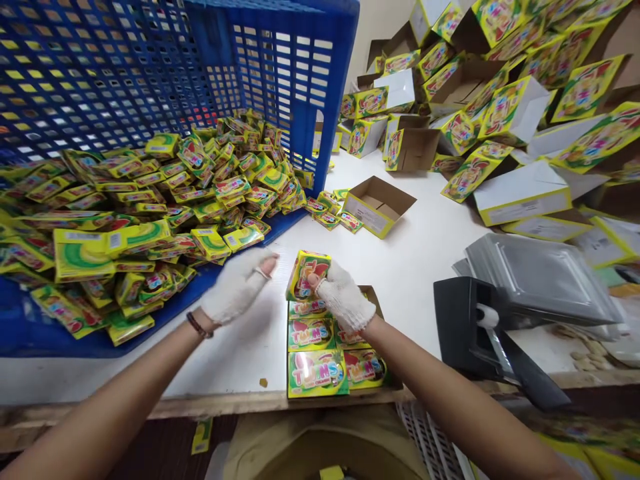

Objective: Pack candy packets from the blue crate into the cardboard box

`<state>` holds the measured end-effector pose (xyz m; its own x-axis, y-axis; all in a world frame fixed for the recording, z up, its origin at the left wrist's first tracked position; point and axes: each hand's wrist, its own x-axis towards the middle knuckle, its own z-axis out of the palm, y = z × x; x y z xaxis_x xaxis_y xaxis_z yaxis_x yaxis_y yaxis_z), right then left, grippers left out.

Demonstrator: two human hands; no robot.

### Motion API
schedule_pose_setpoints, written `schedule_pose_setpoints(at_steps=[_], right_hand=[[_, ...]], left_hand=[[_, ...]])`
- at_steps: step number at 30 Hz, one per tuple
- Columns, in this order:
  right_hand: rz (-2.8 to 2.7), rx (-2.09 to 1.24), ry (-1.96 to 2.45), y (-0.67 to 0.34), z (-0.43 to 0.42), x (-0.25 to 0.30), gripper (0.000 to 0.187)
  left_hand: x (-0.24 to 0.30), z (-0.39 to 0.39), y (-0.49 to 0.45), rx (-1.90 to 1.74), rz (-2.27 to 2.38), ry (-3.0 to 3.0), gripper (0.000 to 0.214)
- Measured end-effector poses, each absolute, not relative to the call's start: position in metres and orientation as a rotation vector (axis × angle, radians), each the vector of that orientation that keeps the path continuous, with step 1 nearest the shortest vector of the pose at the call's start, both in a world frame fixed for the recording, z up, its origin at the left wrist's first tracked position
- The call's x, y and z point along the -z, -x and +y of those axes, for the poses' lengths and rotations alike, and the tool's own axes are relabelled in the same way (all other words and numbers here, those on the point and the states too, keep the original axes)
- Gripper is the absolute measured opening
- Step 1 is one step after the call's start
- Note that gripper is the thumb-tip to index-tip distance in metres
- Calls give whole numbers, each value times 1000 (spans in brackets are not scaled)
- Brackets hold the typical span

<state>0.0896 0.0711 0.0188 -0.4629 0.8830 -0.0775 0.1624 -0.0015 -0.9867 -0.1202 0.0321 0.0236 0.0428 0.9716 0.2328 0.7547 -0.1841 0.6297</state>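
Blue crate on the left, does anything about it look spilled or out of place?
Yes. The blue crate lies tipped on its side, and its yellow-green packets have slid out in a loose heap. A few stray packets lie on the white table beside an open carton.

Gloved hands: left (235,287) loosely open, right (344,301) curled in a grip.

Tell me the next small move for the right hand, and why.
Probably lower the packet that the right hand pinches into the open box below it, behind the packets already laid flat there. The left hand is empty beside it.
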Motion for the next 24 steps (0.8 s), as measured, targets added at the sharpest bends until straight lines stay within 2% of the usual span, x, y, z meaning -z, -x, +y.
schedule_pose_setpoints(at_steps=[4, 7, 11, 13, 16, 18, 21, 24], right_hand=[[-1867, -1388, 1024, -112, 69, -24, 26], [-1932, -1418, 964, -126, 69, -25, 22], [-2037, -1277, 959, -126, 72, -32, 17], [-2116, -1142, 935, -120, 73, -40, 19], [-2295, -1042, 923, -111, 72, -60, 24], [-2495, -983, 987, -110, 67, -72, 19], [-2824, -620, 1048, -117, 55, -72, 17], [-2983, -158, 973, -127, 42, -48, 25]], left_hand=[[-19, 62, 193, -401, 2287, -2118, 26], [-26, 70, 220, -320, 2368, -1978, 5], [-47, 54, 194, -615, 2529, -1785, 29], [-53, 37, 161, -799, 2407, -1724, 31], [-43, 9, 107, -1133, 1690, -1514, 46], [-23, -8, 79, -1233, 1489, -1428, 52], [11, -30, 57, -1400, 1469, -1323, 60], [37, -48, 47, -1541, 1540, -1299, 61]])
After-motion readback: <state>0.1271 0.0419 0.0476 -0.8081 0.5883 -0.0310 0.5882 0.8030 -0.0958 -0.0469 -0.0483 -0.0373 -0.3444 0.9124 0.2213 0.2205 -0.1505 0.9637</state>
